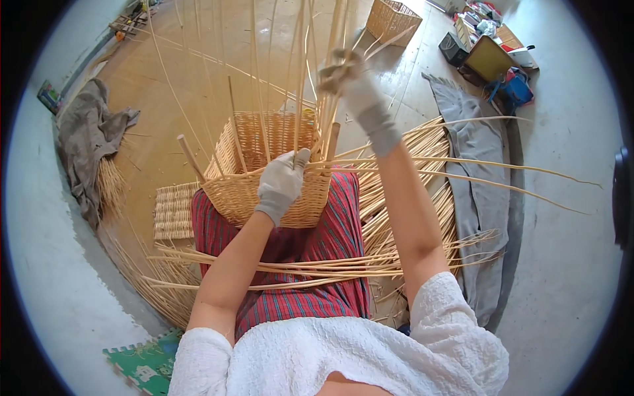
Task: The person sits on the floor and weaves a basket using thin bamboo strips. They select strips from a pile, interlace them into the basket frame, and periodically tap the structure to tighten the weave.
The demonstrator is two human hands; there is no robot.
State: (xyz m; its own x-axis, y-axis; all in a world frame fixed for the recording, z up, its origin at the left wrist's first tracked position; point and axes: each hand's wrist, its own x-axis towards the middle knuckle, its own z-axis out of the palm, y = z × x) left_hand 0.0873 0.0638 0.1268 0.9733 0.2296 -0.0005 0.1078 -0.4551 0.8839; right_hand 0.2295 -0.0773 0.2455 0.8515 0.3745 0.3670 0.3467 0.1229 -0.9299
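Observation:
A half-woven wicker basket rests on my lap, with tall thin stakes standing up from its walls and thicker posts at its corners. My left hand, in a pale work glove, closes on the near rim toward the right, its thumb against the base of a stake. Raised above the basket's right corner is my right hand, gloved too and smeared by motion, beside the upright stakes. Its fingers cannot be made out. Long weaving rods stick out rightward from the near right corner.
Several loose rods lie across the striped red cloth on my lap. Bundled rods lie at the right beside a grey cloth. A woven panel is at the left; another basket stands at the back.

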